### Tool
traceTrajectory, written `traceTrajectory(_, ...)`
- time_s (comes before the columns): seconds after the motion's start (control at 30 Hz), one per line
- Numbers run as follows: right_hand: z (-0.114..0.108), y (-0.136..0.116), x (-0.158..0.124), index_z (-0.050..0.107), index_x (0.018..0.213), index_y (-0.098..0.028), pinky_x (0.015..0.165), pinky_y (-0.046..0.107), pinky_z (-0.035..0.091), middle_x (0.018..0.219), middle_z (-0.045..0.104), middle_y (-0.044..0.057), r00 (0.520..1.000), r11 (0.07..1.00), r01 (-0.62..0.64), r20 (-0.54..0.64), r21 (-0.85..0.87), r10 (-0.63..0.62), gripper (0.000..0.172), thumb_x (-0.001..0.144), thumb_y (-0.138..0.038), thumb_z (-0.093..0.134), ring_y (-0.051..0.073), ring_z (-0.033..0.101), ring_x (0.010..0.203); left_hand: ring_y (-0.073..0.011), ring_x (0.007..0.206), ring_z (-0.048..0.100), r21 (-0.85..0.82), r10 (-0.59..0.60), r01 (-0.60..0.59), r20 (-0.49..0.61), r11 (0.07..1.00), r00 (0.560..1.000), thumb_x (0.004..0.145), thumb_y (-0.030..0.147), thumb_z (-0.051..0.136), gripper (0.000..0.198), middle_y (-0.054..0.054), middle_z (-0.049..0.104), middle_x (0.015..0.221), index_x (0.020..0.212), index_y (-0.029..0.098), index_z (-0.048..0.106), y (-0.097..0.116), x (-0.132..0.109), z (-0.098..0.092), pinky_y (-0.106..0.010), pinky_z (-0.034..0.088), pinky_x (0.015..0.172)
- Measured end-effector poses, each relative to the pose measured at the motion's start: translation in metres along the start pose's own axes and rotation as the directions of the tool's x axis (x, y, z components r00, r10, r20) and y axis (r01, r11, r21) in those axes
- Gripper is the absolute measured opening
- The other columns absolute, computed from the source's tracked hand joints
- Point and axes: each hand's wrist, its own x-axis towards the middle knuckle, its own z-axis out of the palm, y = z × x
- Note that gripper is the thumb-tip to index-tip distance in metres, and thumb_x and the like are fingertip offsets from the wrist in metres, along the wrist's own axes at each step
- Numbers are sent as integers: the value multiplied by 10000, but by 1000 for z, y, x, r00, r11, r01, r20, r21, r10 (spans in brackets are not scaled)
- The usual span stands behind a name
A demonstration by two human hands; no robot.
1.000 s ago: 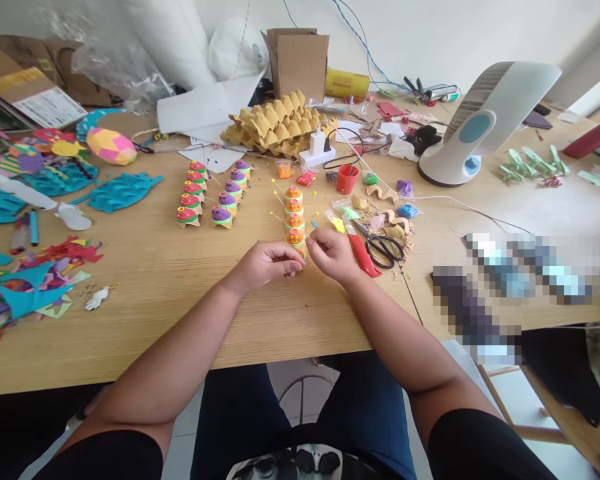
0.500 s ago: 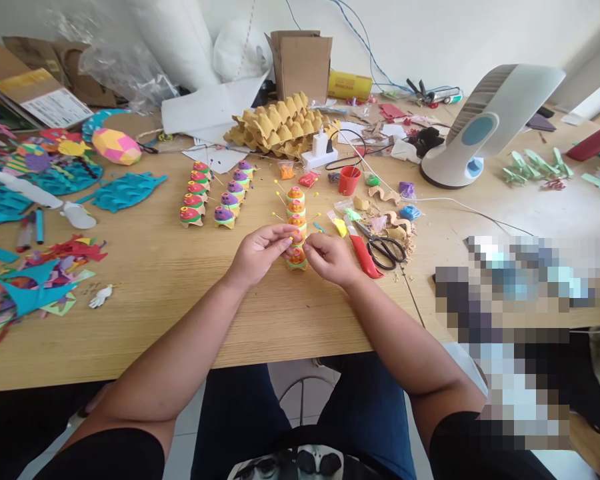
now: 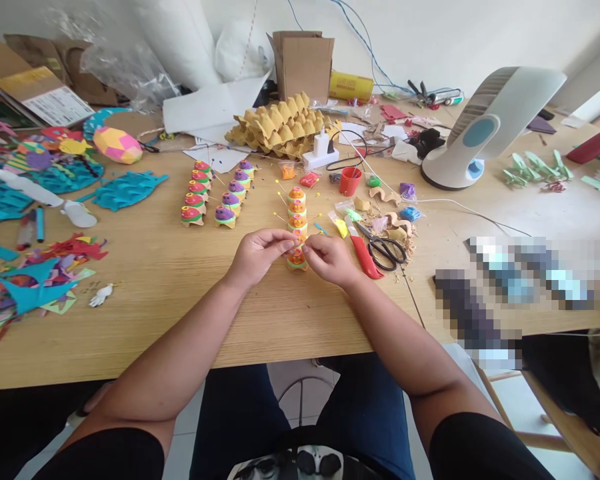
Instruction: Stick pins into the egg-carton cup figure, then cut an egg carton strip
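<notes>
— What's in front of you, biggest thing first?

— The table (image 3: 190, 320), pale wood, running the whole width. On its right stands a white fan (image 3: 485, 127) with a blue disc on its side, tilted back. Toward the far edge sits a cardboard box (image 3: 305, 63), and in front of it a yellow egg tray (image 3: 277, 123). On my left lie teal paper cutouts (image 3: 125, 190) and a pile of coloured scraps (image 3: 35, 280).

— And nearer the middle?

— Two short rows of painted cups (image 3: 215, 193), red-green and purple-green, just left of centre. To my right, black-handled scissors (image 3: 385, 247) lie flat beside a red knife (image 3: 364, 257), with a small red cup (image 3: 349, 180) beyond them.

— Where's the piece you're working on?

— The caterpillar (image 3: 296, 223), a row of orange cups banded green, stands on the table straight ahead of me, running away from me. Yellow-headed pins (image 3: 279, 197) stick out of its sides. Its nearest cup sits between my two hands.

— What are your hands doing?

— My left hand (image 3: 257, 257) is curled, thumb and forefinger pinched together right at the near cup's top. My right hand (image 3: 330, 259) mirrors it from the other side, fingertips pinched and meeting the left ones over that cup. Something very thin seems to be nipped between them, but it is too small for me to tell what. Both wrists hover just above the wood.
</notes>
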Motion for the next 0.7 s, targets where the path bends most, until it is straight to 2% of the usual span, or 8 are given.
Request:
traceTrajectory(0.2,1,0,0,459,666,-205,579,261,288,600,412,-37,1000,1000,17,22,3,-17,347,983,-342,486,109,377,572,-106,661,624,-2,27,-27,-9,1000,1000,773,418,828,286,-35,723,747,875,158,771,-3,1,-2,-217,512,631)
traceTrajectory(0.3,1,-1,0,486,684,-204,582,261,294,603,436,-32,999,1000,15,33,10,-15,356,1000,-368,478,111,389,576,-121,717,654,21,13,-12,-40,1000,999,742,406,852,311,-46,746,823,915,161,772,-3,2,-1,-231,535,680)
traceTrajectory(0.47,1,0,0,481,687,-207,578,262,292,598,440,-30,1000,1000,2,31,9,-2,371,1004,-400,470,115,390,577,-158,857,706,-11,-5,5,-12,1000,1000,700,369,883,397,-59,767,942,1020,172,755,-2,3,0,-257,567,770)
traceTrajectory(0.7,1,0,0,483,681,-202,578,264,282,590,425,-39,999,1000,-1,53,5,0,362,997,-380,482,107,382,561,-128,725,683,20,27,-27,-18,999,999,824,423,777,350,-50,756,865,1060,173,714,-2,1,-3,-234,524,679)
